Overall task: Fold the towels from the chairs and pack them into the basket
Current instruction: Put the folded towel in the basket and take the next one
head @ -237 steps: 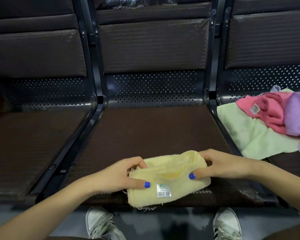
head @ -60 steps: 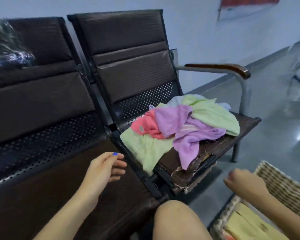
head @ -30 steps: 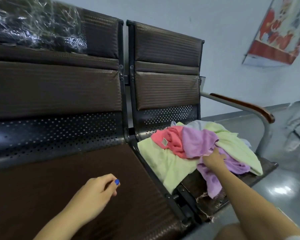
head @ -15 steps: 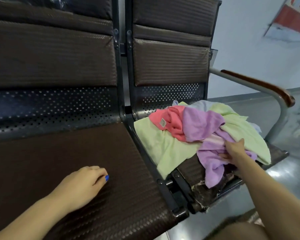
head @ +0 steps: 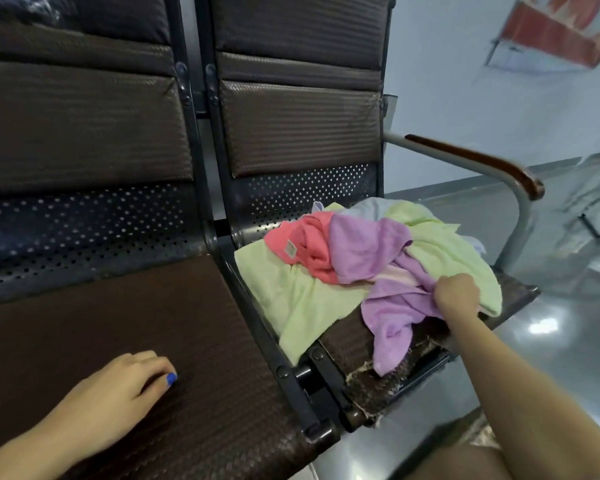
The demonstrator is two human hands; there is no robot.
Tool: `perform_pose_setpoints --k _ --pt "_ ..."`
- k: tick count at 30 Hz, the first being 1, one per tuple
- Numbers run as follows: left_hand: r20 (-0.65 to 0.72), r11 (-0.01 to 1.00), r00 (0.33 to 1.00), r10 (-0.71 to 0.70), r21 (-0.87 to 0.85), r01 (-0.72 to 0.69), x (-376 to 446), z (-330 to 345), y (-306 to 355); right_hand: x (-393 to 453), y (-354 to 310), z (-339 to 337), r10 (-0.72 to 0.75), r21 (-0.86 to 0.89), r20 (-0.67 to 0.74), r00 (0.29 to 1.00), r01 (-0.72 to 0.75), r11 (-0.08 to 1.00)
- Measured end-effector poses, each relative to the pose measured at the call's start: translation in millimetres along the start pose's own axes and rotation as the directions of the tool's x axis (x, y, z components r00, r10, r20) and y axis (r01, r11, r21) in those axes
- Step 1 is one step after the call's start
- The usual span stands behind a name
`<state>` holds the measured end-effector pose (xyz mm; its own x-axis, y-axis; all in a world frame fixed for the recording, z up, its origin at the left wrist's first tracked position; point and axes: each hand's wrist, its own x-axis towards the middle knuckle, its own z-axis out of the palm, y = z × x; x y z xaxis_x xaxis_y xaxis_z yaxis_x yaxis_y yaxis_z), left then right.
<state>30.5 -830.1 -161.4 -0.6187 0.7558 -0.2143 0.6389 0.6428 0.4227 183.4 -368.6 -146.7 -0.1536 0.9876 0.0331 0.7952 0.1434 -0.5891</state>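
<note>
Two dark brown woven-padded chairs stand side by side: the near chair seat is bare but for the left hand, which rests on it palm down with fingers loosely curled and holding nothing. On the end chair seat, beside the brown-topped metal armrest, lies a loose heap: a pale green towel spread underneath, a crumpled coral-pink towel, a second pale green towel on the far side. Across them runs the lilac towel, its long axis going from the chair back toward the front edge, where its tail hangs over. The right hand grips its right edge, fingers curled into the cloth.
</note>
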Motion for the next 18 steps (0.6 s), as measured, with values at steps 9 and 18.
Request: perform_pose_setpoints --k 9,18 --pt "0.000 1.000 1.000 0.024 -0.001 -0.024 0.8 -0.2 7.0 14.0 25.8 -7.6 -0.181 -0.313 -0.004 0.983 0.171 0.934" --pt "0.046 0.997 0.999 0.011 -0.074 -0.008 2.6 -4.4 13.9 0.5 -21.7 -49.0 0.037 0.308 -0.193 0.980 0.025 0.951"
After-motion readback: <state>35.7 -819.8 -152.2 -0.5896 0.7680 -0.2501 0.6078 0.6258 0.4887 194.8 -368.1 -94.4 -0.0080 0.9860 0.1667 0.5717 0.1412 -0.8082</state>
